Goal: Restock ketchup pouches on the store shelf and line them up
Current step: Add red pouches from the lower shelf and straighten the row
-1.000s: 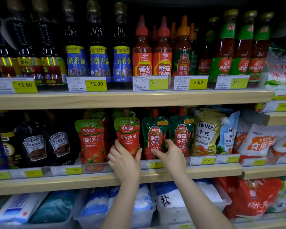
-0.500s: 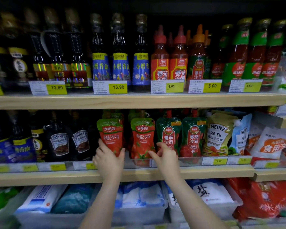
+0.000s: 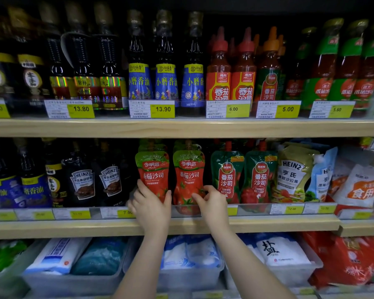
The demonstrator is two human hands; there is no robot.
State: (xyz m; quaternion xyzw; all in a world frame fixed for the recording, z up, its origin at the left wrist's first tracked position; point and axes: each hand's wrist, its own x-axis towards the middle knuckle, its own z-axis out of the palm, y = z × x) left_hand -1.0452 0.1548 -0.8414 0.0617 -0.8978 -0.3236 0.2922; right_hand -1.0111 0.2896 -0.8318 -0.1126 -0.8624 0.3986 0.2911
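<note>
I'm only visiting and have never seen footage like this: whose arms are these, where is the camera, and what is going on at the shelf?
No machine here: these are a person's bare arms, filmed by a wide camera worn on their head, looking forward and down. The middle shelf holds standing ketchup pouches. The left hand holds the left red pouch by its lower part. The right hand touches the next red pouch with curled fingertips. Two green ketchup pouches stand to the right, dark Heinz bottles to the left. Sauce bottles line the shelf above.
</note>
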